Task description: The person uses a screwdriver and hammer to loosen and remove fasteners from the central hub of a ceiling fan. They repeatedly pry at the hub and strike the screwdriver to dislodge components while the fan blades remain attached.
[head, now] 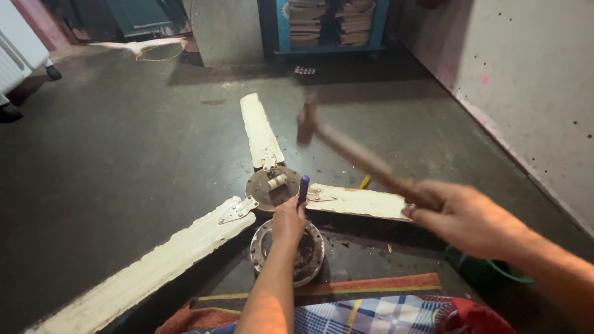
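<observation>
Left hand [289, 218] extended forward, fingers clenched, right hand [465, 216] raised, fist closed, motion-blurred

Two bare forearms, no sleeves, no watch or rings visible. Left hand [288, 220] near centre, fingers curled, arm slim & straight up from bottom edge. Right hand [465, 218] at right, slightly motion-blurred, forearm thicker. Near bottom: checked blue/white/yellow cloth over lap, w/ red fabric at right.
</observation>
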